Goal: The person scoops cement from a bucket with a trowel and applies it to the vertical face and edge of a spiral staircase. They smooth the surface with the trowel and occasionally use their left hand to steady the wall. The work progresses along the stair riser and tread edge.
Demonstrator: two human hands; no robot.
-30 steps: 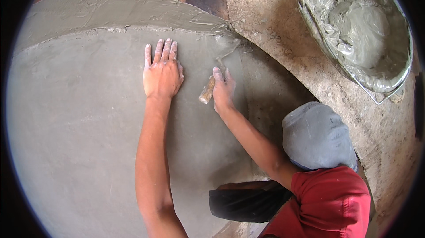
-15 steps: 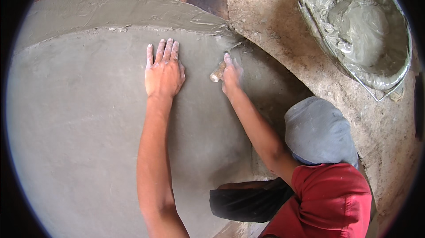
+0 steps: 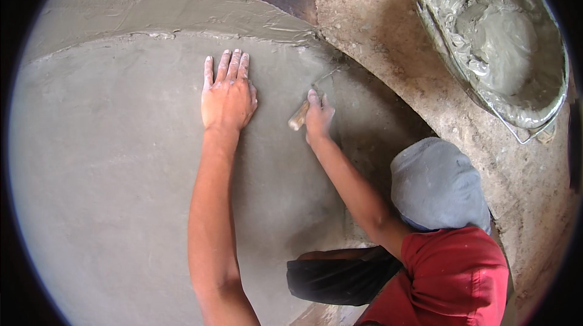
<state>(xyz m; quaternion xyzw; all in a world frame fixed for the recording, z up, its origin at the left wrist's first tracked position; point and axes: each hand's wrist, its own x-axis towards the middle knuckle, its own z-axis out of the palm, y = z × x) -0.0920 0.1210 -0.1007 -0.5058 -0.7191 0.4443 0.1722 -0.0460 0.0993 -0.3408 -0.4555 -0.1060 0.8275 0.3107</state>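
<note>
Nearest, the left hand (image 3: 228, 100) lay flat and open on the smooth grey plaster surface (image 3: 109, 162), fingers together and pointing up toward the rough band of fresh mortar (image 3: 164, 10) above them; it had not shifted over the last second, so it served as a steady brace. Just to its right, the right hand (image 3: 317, 118) was closed around the wooden handle of a trowel (image 3: 299, 116). A second before, that hand had sat a little lower with the handle angled out more plainly; since then it had slid slightly up and to the right along the curved edge, and the handle showed shorter, partly hidden under the fingers. The blade itself could barely be made out against the wet grey, only a thin line running up-right from the knuckles. I judged that the stroke was working the seam where the smooth face met the rough stone rim (image 3: 388, 77), and that the edge there was not yet finished.

Below the right forearm were a red sleeve (image 3: 455, 277) and a grey cloth-covered shape (image 3: 437, 183). Farthest off, up and right of both hands, a round pan of wet mortar (image 3: 498, 34) rested on the stone, well apart from the trowel.
</note>
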